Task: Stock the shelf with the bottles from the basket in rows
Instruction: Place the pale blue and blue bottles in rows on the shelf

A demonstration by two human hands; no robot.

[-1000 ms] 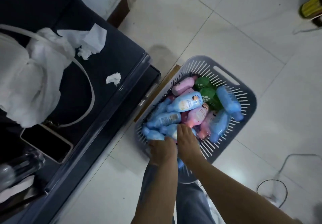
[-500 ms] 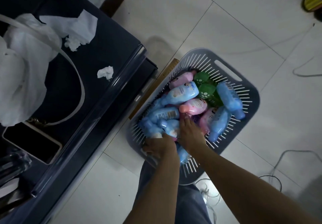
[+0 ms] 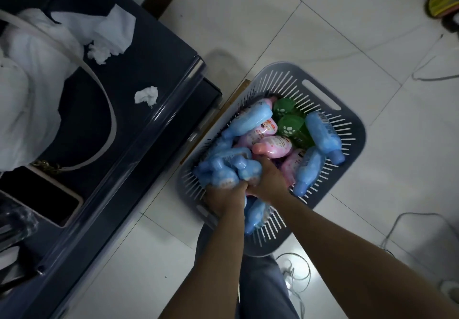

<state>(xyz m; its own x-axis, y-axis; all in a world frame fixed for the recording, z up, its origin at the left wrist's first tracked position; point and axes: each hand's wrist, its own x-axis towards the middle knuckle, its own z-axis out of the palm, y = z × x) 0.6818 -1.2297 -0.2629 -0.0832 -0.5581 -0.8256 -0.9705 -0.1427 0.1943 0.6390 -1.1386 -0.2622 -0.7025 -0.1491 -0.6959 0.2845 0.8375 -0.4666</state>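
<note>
At the basket's near-left corner: blue bottles (image 3: 223,169) bunched, left hand (image 3: 224,200) and right hand (image 3: 267,184) both clamped round them. Pink bottles (image 3: 273,147) and green bottles (image 3: 290,125) heaped beyond. Basket (image 3: 347,130) on the floor, full. Dark shelf (image 3: 154,58) just left; no bottles visible there. Stocking looks barely begun.

Left hand (image 3: 224,198) and right hand (image 3: 267,182) touching at basket (image 3: 352,125) near edge, both gripping clumped blue bottles (image 3: 223,169); pink bottles (image 3: 273,146), green bottles (image 3: 289,125) lie beyond, toward far edge.
</note>
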